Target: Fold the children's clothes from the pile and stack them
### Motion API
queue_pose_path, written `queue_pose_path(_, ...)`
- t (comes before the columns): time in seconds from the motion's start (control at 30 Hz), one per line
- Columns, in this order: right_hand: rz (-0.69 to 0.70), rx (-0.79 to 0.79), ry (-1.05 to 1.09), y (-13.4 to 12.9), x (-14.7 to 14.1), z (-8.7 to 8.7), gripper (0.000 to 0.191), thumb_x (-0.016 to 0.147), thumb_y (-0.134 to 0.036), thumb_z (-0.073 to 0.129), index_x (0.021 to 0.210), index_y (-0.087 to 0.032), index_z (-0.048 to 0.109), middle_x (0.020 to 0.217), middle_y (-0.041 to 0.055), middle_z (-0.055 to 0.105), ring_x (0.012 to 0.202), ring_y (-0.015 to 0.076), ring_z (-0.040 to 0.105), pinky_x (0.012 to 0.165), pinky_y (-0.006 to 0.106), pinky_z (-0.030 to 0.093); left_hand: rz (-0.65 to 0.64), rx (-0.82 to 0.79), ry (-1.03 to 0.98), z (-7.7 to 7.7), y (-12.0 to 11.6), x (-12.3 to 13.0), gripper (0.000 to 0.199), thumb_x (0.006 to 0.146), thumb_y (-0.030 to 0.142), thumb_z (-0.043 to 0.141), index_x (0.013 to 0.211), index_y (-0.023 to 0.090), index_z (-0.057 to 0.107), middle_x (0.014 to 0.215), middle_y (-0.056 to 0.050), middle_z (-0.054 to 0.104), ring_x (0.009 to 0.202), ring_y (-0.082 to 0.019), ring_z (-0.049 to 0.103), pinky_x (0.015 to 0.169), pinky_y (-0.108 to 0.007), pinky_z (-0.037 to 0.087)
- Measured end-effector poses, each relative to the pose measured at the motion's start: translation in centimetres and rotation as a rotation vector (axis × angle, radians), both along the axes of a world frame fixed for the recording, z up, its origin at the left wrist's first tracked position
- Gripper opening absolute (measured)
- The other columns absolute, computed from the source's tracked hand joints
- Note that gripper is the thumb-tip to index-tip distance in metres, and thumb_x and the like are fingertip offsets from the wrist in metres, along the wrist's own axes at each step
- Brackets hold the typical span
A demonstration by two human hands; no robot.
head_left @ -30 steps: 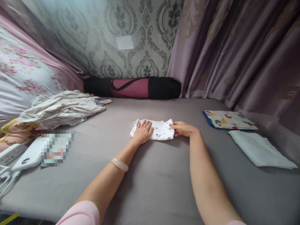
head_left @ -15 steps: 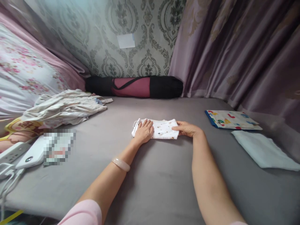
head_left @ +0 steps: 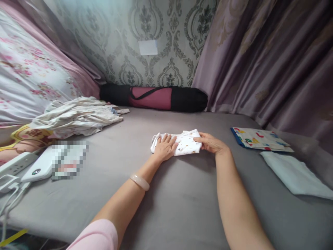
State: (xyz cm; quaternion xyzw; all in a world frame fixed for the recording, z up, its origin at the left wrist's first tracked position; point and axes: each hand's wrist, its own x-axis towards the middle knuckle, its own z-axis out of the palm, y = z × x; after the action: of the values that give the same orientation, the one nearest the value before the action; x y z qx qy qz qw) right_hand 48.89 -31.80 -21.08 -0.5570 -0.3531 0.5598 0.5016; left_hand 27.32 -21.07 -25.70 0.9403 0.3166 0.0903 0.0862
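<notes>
A small folded white cloth garment [head_left: 186, 143] with a scattered brown and dark print lies on the grey sheet in the middle of the head view. My left hand [head_left: 165, 147] rests flat on its left part, fingers spread. At the cloth's right edge my right hand [head_left: 211, 143] pinches it between the thumb on top and fingers beneath, and that edge looks slightly lifted. A loop of thin white cord or trim [head_left: 154, 139] shows at the left end. What kind of garment it is, I cannot make out.
To the right lie a colourful patterned folded cloth [head_left: 262, 139] and a pale folded cloth [head_left: 296, 173]. Crumpled pale clothes [head_left: 80, 116], a white power bank [head_left: 43, 166] and a power strip [head_left: 18, 163] are at left. A black and maroon long bag [head_left: 151, 98] lies by the wall.
The view has shifted slightly to the left. My right hand has raised the cloth's right edge a little, while my left hand stays pressed on the left part.
</notes>
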Motion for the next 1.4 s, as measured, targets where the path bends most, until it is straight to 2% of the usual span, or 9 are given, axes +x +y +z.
queue_pose_path(0.27, -0.063, 0.059, 0.008, 2.9, -4.7, 2.6, 0.02, 0.073, -0.017, 0.071, 0.093, -0.014, 0.067, 0.072, 0.0016, 0.068, 0.053, 0.0079, 0.058, 0.045, 0.014, 0.046, 0.005, 0.023, -0.017, 0.0, -0.1, 0.1, 0.052, 0.097, 0.042, 0.028, 0.143, 0.022, 0.039, 0.15, -0.01, 0.039, 0.141, -0.03, 0.028, 0.114, -0.054, 0.018)
queue_pose_path(0.5, -0.069, -0.044, -0.072, 6.8, -9.3, 2.8, 0.003, 0.08, -0.011, 0.06, 0.082, -0.013, 0.06, 0.057, -0.0003, 0.063, 0.043, 0.008, 0.056, 0.039, 0.015, 0.045, -0.047, -0.013, -0.077, 0.1, 0.3, -0.2, 0.053, 0.087, 0.034, 0.048, 0.137, 0.018, 0.046, 0.147, -0.012, 0.041, 0.139, -0.033, 0.029, 0.114, -0.056, 0.016)
queue_pose_path(0.57, -0.081, -0.063, -0.116, 7.3, -9.9, 2.9, 0.002, 0.081, -0.012, 0.06, 0.08, -0.014, 0.059, 0.056, -0.0005, 0.063, 0.042, 0.008, 0.055, 0.038, 0.015, 0.045, -0.064, -0.067, -0.19, 0.3, 0.7, -0.4, 0.051, 0.084, 0.032, 0.053, 0.133, 0.019, 0.05, 0.142, -0.012, 0.047, 0.134, -0.032, 0.038, 0.111, -0.053, 0.024)
queue_pose_path(0.67, -0.12, -0.083, -0.192, 7.5, -10.5, 3.4, 0.004, 0.083, -0.012, 0.057, 0.079, -0.014, 0.058, 0.056, -0.0004, 0.063, 0.042, 0.0085, 0.056, 0.038, 0.015, 0.045, -0.074, -0.193, -0.397, 1.0, 1.7, -0.9, 0.036, 0.084, 0.026, 0.051, 0.119, 0.019, 0.059, 0.124, -0.01, 0.059, 0.115, -0.024, 0.055, 0.1, -0.038, 0.041)
queue_pose_path(0.83, -0.142, -0.156, -0.362, 7.9, -12.4, 4.0, 0.005, 0.083, -0.01, 0.055, 0.08, -0.014, 0.056, 0.051, -0.0011, 0.062, 0.042, 0.0093, 0.057, 0.038, 0.015, 0.045, 0.252, -0.317, -0.58, 2.6, 4.0, -3.6, 0.029, 0.086, 0.019, 0.046, 0.106, 0.015, 0.066, 0.107, -0.01, 0.068, 0.097, -0.02, 0.061, 0.088, -0.03, 0.045)
queue_pose_path(1.0, -0.113, -0.201, -0.573, 9.4, -14.9, 2.8, 0.004, 0.08, -0.012, 0.058, 0.079, -0.015, 0.056, 0.048, -0.0021, 0.06, 0.042, 0.0105, 0.057, 0.038, 0.016, 0.044, 0.419, -0.35, -0.521, 2.0, 5.1, -7.1, 0.026, 0.083, 0.027, 0.05, 0.086, 0.014, 0.073, 0.083, -0.008, 0.07, 0.082, -0.02, 0.061, 0.077, -0.029, 0.045)
queue_pose_path(1.2, -0.036, -0.176, -0.824, 11.1, -15.3, -0.2, 0.015, 0.08, -0.03, 0.062, 0.076, -0.015, 0.062, 0.049, 0.0017, 0.062, 0.042, 0.0148, 0.06, 0.036, 0.018, 0.041, 0.425, -0.329, -0.491, 1.0, 4.4, -8.0, 0.032, 0.084, 0.032, 0.05, 0.075, 0.013, 0.074, 0.072, -0.007, 0.068, 0.08, -0.019, 0.058, 0.074, -0.027, 0.041)
queue_pose_path(1.3, -0.014, -0.166, -0.822, 11.3, -15.1, -1.0, 0.027, 0.084, -0.041, 0.059, 0.076, -0.015, 0.062, 0.053, 0.0035, 0.065, 0.043, 0.0146, 0.061, 0.036, 0.018, 0.041, 0.392, -0.345, -0.473, 1.0, 4.0, -7.6, 0.042, 0.087, 0.038, 0.047, 0.059, 0.014, 0.068, 0.057, -0.005, 0.062, 0.074, -0.019, 0.058, 0.069, -0.026, 0.04)
queue_pose_path(1.4, -0.041, -0.167, -0.708, 11.2, -15.0, -0.9, 0.033, 0.09, -0.043, 0.053, 0.073, -0.016, 0.061, 0.05, 0.0026, 0.064, 0.039, 0.0114, 0.059, 0.034, 0.015, 0.039, 0.403, -0.343, -0.455, 0.9, 3.7, -7.5, 0.048, 0.087, 0.046, 0.045, 0.056, 0.016, 0.066, 0.053, -0.005, 0.059, 0.075, -0.02, 0.059, 0.069, -0.026, 0.041)
